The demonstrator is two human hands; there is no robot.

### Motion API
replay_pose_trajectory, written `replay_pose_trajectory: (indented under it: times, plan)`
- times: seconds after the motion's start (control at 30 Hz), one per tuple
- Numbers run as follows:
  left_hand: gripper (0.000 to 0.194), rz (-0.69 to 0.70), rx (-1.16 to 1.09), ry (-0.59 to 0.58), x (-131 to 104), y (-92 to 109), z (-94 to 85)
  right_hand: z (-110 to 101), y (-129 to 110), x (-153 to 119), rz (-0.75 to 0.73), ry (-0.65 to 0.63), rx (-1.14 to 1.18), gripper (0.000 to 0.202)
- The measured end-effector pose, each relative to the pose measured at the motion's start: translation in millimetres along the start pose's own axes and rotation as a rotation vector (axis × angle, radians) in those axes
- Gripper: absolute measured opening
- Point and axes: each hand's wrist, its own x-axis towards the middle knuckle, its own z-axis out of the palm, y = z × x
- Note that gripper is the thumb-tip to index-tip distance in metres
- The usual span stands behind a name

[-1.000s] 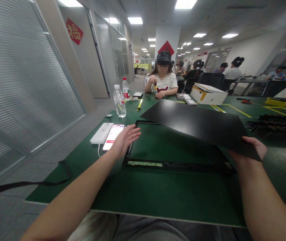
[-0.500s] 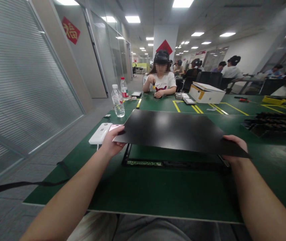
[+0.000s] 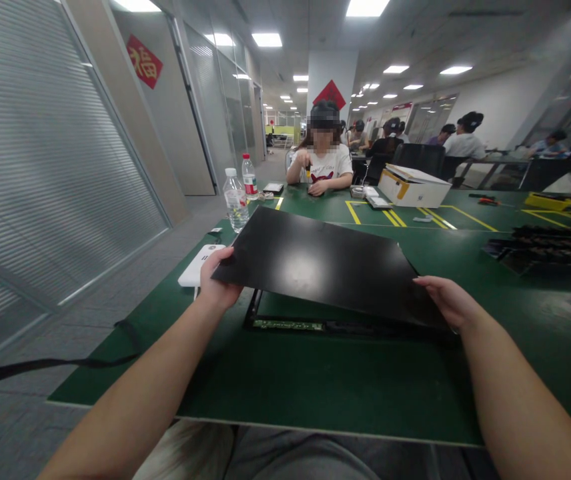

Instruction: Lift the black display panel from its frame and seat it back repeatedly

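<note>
Between my two hands is a thin black glossy sheet [image 3: 310,267], held by its left and right edges and tilted so its right end is lower. My left hand [image 3: 219,279] is closed on the left edge, thumb on top. My right hand [image 3: 448,300] grips the right edge, with the fingers partly hidden underneath. Below the sheet a black rectangular frame [image 3: 345,328] lies on the green table, with a narrow green circuit board [image 3: 288,325] along its near side. Much of the frame is covered by the sheet.
A white device [image 3: 198,267] with a cable lies left of the sheet. Two plastic bottles stand behind, the nearer clear bottle [image 3: 236,203] close to the sheet's far left corner. A white box [image 3: 415,187] and stacked black parts [image 3: 555,250] are to the right. A person [image 3: 323,157] sits opposite.
The sheet has shifted left and tilted, its right end now lower and its far left corner higher. My right hand has moved left with its edge.
</note>
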Motion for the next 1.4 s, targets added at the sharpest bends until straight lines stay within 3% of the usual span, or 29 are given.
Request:
replay_pose_trajectory:
  times: [0.37, 0.57, 0.8, 0.97, 1.4]
  plan:
    - [0.043, 0.061, 0.122, -0.216, -6.0, -4.1, -5.8, -9.6, 5.6, 25.3, -0.189, 0.06, 0.012, 0.006]
    - [0.06, 0.026, 0.295, -0.422, -7.5, -6.8, -5.0, -7.9, 5.0, 25.9, -0.34, 0.233, 0.128, 0.025]
    - [0.059, 0.058, 0.394, -0.399, -2.6, -14.3, -8.2, -18.6, 7.3, 48.6, -0.606, 0.372, 0.274, 0.03]
    - [0.056, 0.071, 0.427, -0.365, 4.0, -21.8, -15.2, -19.3, 10.4, 55.9, -0.745, 0.395, 0.32, 0.029]
    - [0.057, 0.064, 0.473, -0.379, 7.6, -46.6, -25.8, -19.3, 8.7, 46.8, -0.825, 0.506, 0.408, 0.029]
